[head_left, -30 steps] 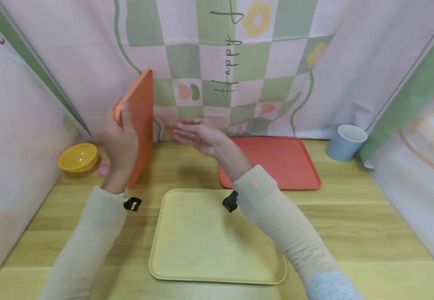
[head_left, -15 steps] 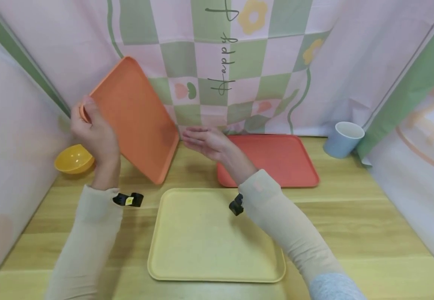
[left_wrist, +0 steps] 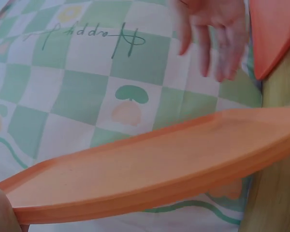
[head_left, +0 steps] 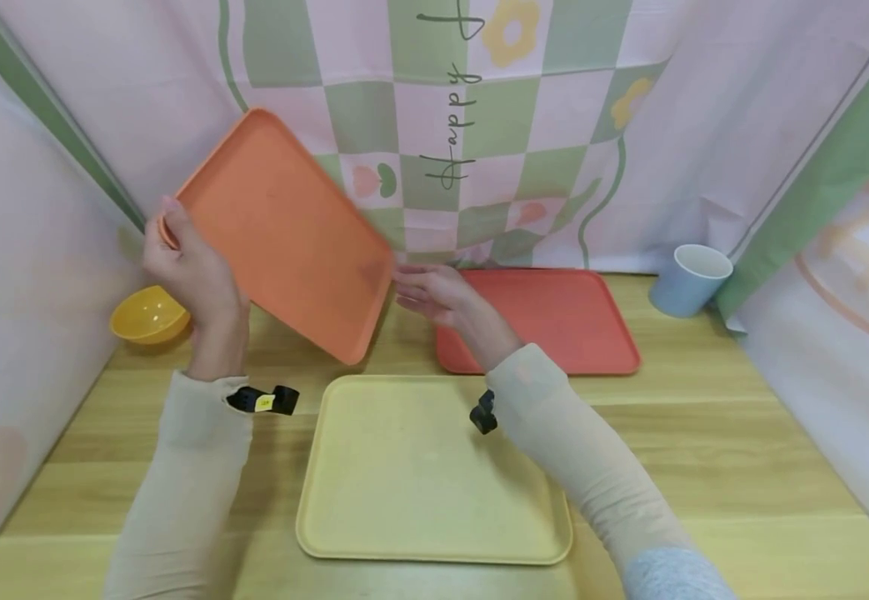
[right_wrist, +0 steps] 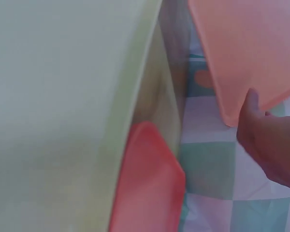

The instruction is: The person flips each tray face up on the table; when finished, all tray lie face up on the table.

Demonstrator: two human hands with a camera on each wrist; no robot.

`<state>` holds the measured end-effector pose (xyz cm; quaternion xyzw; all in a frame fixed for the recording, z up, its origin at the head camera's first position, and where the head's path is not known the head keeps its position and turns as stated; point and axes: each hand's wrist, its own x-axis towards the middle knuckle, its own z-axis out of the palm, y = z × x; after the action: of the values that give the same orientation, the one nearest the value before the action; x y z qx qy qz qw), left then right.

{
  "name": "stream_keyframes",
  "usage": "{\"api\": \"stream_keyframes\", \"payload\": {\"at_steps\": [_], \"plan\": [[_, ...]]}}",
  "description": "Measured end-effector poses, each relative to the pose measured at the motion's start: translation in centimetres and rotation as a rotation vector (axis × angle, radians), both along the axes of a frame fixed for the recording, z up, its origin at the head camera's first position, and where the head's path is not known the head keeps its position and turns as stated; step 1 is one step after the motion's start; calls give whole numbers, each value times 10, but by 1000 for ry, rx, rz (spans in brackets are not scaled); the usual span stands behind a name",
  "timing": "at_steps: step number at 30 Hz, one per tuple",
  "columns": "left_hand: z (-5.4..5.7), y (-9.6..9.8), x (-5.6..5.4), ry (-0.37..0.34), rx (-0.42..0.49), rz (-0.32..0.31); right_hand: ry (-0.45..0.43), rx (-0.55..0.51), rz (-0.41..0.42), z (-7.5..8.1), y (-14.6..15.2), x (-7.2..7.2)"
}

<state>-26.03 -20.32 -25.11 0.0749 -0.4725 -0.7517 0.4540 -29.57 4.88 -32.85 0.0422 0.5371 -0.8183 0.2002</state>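
My left hand [head_left: 197,271] grips the left corner of an orange tray [head_left: 292,233], thumb on its upper face. The tray is held tilted above the table, its flat inner side towards me. Near its right edge is my right hand [head_left: 441,296], fingers extended and holding nothing. In the left wrist view a gap separates the right hand [left_wrist: 215,34] from the orange tray [left_wrist: 150,169]. A yellow tray [head_left: 434,467] lies flat in front of me, and a red tray [head_left: 554,321] lies behind it, partly covered by my right wrist.
A yellow bowl [head_left: 151,317] stands at the left, partly behind my left hand. At the back right is a blue cup [head_left: 691,281]. A patterned cloth [head_left: 434,117] hangs behind the wooden table [head_left: 741,467], with cloth walls on both sides.
The orange tray has turned from nearly edge-on to showing its broad inner face, its right end swinging rightward. My left hand has moved left, my right hand slightly right.
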Motion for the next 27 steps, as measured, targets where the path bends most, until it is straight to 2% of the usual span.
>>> {"api": "stream_keyframes", "payload": {"at_steps": [6,15,24,27], "plan": [[2,-3,0,15,76,-28,-27,52,-8,-7,3,0],[3,-7,0,12,265,-97,-77,-20,-4,-15,-1,0],[0,-13,2,1,462,-176,-46,-72,-70,-16,4,2],[-2,-16,4,3,516,-228,-38,-83,-88,-15,7,2]]}}
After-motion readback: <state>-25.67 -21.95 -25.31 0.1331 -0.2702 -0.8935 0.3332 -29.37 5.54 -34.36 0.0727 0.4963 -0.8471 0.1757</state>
